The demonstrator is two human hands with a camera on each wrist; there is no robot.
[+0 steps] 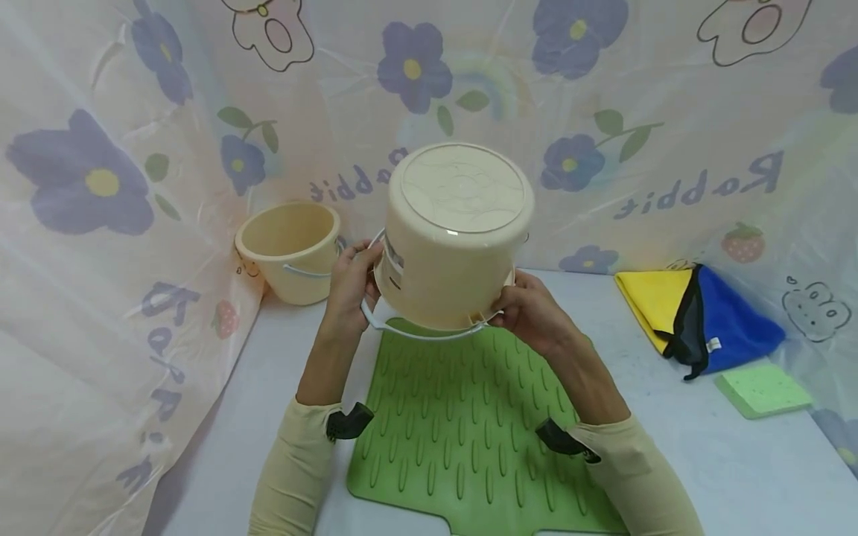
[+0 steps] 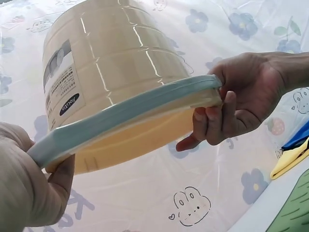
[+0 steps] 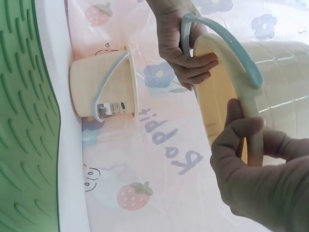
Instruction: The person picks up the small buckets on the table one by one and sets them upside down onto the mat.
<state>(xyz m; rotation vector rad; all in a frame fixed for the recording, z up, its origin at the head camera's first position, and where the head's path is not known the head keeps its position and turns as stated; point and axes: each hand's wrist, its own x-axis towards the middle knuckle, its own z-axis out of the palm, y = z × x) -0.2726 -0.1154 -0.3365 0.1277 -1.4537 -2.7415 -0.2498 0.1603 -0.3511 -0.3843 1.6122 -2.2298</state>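
Note:
A cream plastic bucket (image 1: 449,246) is held upside down in the air, its round base facing up and toward the head camera. My left hand (image 1: 351,285) grips its rim on the left, fingers curled over the edge. On the opposite side my right hand (image 1: 533,311) pinches the rim between thumb and fingers. The bucket's pale blue handle (image 2: 125,108) lies along the rim, close to both hands. A printed label (image 2: 64,79) shows on the bucket's side in the left wrist view. Part of the yellowish inside (image 3: 219,96) appears in the right wrist view.
Below the bucket lies a green ridged mat (image 1: 469,439) on the white table (image 1: 724,461). A second cream bucket (image 1: 295,253) stands upright at the back left. To the right are a yellow and blue cloth (image 1: 733,320) and a light green sponge (image 1: 764,390). Printed plastic sheeting surrounds the table.

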